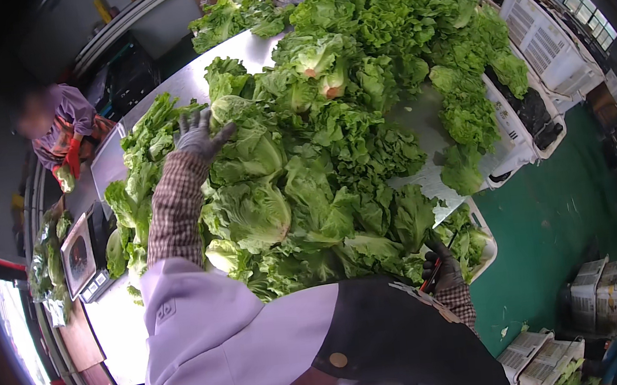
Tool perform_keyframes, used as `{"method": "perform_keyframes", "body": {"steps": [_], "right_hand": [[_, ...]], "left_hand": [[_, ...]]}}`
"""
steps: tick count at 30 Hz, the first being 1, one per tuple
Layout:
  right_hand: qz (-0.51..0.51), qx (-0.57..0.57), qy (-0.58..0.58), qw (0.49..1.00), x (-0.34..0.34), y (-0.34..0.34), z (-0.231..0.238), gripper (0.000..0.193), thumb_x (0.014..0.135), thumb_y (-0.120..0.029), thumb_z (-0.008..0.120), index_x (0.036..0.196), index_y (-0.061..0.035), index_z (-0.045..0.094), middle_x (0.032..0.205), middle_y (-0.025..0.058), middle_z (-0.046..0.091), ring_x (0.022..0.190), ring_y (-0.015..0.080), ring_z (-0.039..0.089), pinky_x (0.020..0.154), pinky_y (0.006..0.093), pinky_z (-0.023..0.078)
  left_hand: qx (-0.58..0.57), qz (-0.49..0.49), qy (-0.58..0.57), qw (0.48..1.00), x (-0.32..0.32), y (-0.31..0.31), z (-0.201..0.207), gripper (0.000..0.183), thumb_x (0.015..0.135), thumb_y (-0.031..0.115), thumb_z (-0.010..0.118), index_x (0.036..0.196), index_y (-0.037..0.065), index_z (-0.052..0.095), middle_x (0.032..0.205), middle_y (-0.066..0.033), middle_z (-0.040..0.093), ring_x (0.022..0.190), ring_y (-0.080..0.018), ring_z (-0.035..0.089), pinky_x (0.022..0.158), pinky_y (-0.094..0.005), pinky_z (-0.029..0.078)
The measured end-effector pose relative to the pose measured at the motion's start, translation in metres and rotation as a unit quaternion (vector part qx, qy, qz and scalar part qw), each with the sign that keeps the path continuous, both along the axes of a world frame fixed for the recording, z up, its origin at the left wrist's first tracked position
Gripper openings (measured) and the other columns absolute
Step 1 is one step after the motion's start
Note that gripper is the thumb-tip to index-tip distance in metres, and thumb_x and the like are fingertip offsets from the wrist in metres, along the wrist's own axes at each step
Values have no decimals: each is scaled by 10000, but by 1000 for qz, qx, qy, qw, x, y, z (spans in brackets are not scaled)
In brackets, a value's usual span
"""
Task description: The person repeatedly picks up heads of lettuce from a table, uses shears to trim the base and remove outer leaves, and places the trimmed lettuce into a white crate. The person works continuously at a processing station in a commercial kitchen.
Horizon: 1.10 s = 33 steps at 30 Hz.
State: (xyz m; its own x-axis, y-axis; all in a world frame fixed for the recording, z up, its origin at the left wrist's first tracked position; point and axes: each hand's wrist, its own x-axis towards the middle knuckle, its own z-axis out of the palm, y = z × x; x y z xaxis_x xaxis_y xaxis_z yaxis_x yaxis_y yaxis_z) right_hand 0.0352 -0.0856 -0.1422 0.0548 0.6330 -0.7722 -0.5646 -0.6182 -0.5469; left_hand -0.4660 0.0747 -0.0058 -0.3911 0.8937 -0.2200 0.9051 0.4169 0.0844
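My left hand (200,136), in a grey glove, reaches over the far left of a big heap of leafy green lettuce (325,213). Its fingers are spread, and they touch or hover just above a pale lettuce head (234,109); nothing is gripped. Low on the right, beside the table's near corner, my right hand (448,272) wears a dark glove. Its fingers are closed round a slim red-handled tool (431,277), mostly hidden by the hand. Cut stem ends show on a few heads in the heap.
A white crate (486,246) with lettuce stands by my right hand. More white crates (547,43) line the right side of the metal table (243,50). A scale (79,253) and bagged greens (49,262) are at left. A co-worker (61,134) in red gloves holds a vegetable.
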Motion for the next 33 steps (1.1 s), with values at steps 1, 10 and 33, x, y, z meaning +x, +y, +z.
{"method": "perform_keyframes", "body": {"steps": [1,10,33], "right_hand": [[10,14,-10,1000,-9,2,17,307,757,-261,682,984,-70,601,626,-13,471,497,106,418,395,249,335],[-70,-28,17,997,-1,-13,-1,189,765,-165,671,874,-65,553,688,35,543,501,129,480,391,273,409],[181,-9,-528,830,30,40,-26,454,855,-339,443,1098,44,443,850,242,605,807,371,598,714,433,469]], "left_hand": [[-47,-7,22,999,21,7,1,874,769,706,379,1391,112,225,1461,-92,114,1351,-261,-13,1086,-458,62],[77,-75,-256,961,59,-17,-1,661,730,155,716,1284,-2,391,1294,-144,449,1183,-251,435,1007,-343,353],[-36,181,-632,753,379,60,-186,665,819,297,623,1345,69,285,1382,-132,323,1244,-281,340,986,-432,375]]}}
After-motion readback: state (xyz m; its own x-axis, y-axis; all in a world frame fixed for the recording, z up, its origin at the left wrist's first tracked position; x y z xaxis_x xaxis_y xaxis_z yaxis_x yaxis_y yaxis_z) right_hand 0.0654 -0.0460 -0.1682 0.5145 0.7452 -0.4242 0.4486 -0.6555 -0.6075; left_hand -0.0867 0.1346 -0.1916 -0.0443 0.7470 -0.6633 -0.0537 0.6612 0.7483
